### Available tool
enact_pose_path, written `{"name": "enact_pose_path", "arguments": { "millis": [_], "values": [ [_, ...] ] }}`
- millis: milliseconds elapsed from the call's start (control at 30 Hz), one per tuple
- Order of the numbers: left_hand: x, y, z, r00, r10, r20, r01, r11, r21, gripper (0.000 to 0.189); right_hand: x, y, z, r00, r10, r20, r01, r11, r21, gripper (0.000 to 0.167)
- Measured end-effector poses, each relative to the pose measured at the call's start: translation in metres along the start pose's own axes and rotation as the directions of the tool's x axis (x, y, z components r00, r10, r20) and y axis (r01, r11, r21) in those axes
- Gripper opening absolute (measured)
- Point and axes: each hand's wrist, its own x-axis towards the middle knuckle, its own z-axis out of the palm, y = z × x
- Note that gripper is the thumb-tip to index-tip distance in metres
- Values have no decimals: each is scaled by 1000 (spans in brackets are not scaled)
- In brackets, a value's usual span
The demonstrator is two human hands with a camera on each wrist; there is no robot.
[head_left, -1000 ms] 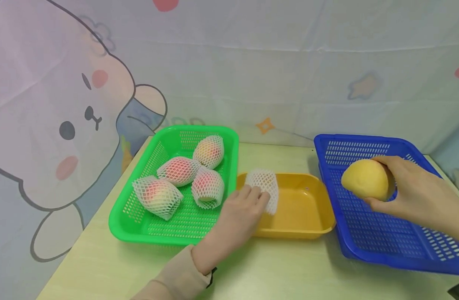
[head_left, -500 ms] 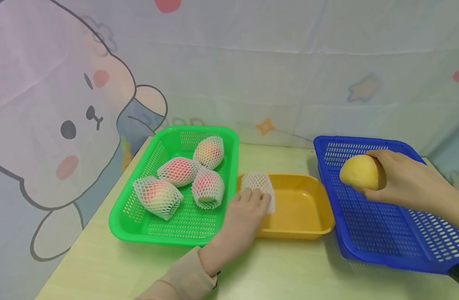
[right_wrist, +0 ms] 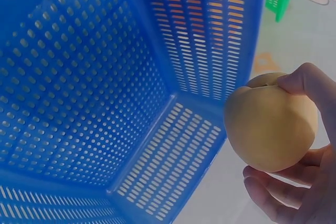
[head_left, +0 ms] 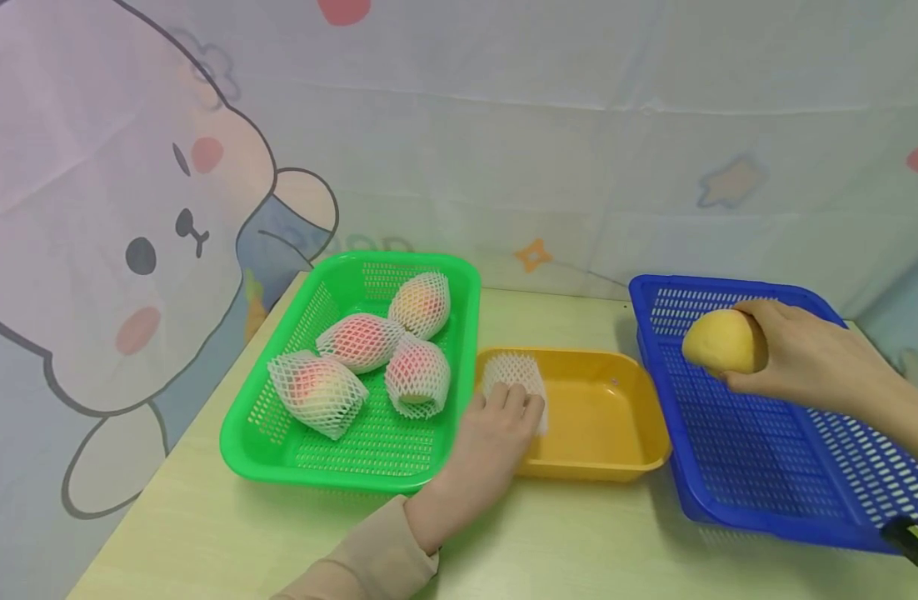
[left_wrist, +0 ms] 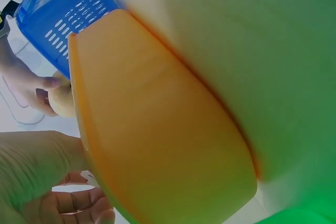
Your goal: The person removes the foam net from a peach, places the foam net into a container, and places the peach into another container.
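Observation:
My right hand (head_left: 811, 354) grips a yellow peach (head_left: 721, 342) above the blue basket (head_left: 759, 525). The right wrist view shows the thumb near the stem hollow of the peach (right_wrist: 270, 124) and fingers beneath it. My left hand (head_left: 496, 437) reaches over the left end of the yellow tray (head_left: 631, 417). Its bent fingers hold the lower part of a white foam net sleeve (head_left: 515, 372); in the left wrist view only a scrap of white net (left_wrist: 89, 178) shows between thumb and fingers, and the tray's outer wall (left_wrist: 157, 114) fills the middle.
At the left stands a green basket (head_left: 339, 479) with several peaches in foam nets, among them one netted peach (head_left: 320, 396) near its left wall. The yellow tray sits between both baskets on the pale table (head_left: 564, 550). Behind hangs a printed cloth (head_left: 504, 150).
My left hand and the foam net have sunk lower into the left of the yellow tray. The right hand with the peach has shifted slightly up and left over the blue basket.

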Motion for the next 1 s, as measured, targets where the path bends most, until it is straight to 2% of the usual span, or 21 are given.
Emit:
{"name": "enact_pose_path", "arguments": {
  "millis": [300,433,600,733,1000],
  "values": [
    [-2,0,-2,998,-8,56,7,1000,19,17,6,3,3,1000,3,18,-3,1000,-26,83],
    [-2,0,-2,996,-14,93,10,999,36,15,9,5,6,999,-20,36,21,999,-28,83],
    [-2,0,-5,983,-12,181,10,1000,9,15,13,4,8,998,-53,31,53,998,-16,79],
    [-2,-1,-6,974,-4,226,10,1000,-22,15,16,4,9,997,-63,36,64,998,-25,79],
    [-4,-1,-6,970,32,242,-25,999,-33,17,24,6,15,995,-57,80,61,997,-53,78]
  ]
}}
